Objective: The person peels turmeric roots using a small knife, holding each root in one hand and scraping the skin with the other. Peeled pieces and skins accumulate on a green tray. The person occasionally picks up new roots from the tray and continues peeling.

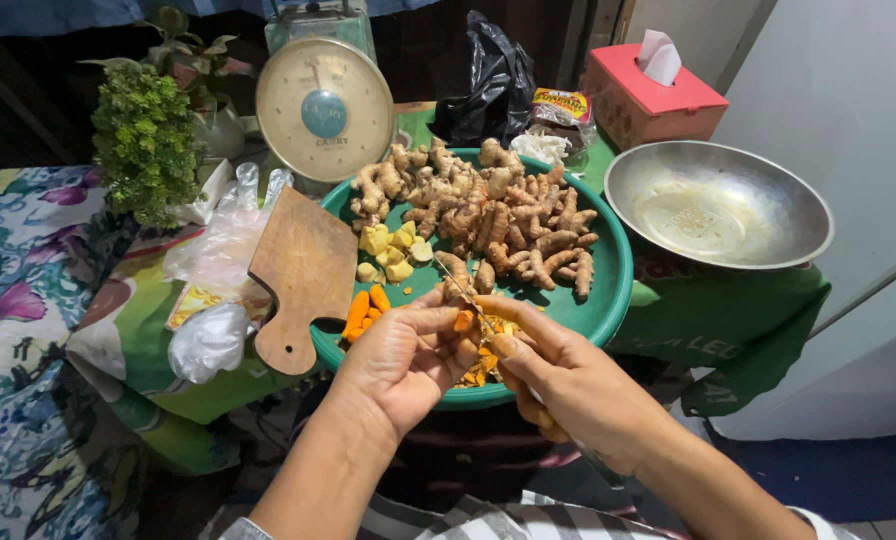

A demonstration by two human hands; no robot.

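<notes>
While a wooden cutting board (pixel 306 270) is leaned on the green tray's rim (pixel 616 290), a small orange turmeric piece (pixel 464 321) is pinched over the tray's near edge by the left hand (pixel 400 362). A thin knife (pixel 465 296) is gripped by the right hand (pixel 566 385). Firm, light and probably slippery, the root is best held by its ends.

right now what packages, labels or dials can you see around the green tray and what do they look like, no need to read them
Tissue box: far right behind the tray, red cardboard, white tissue sticking up.
Snack packet: left of the tissue box, clear wrap with yellow and red label.
Scale dial: behind the tray's left side, round cream face, blue centre.
Printed plastic packet: left of the wooden board, clear with yellow print.
Black plastic bag: behind the roots, crumpled, unlabelled.
</notes>
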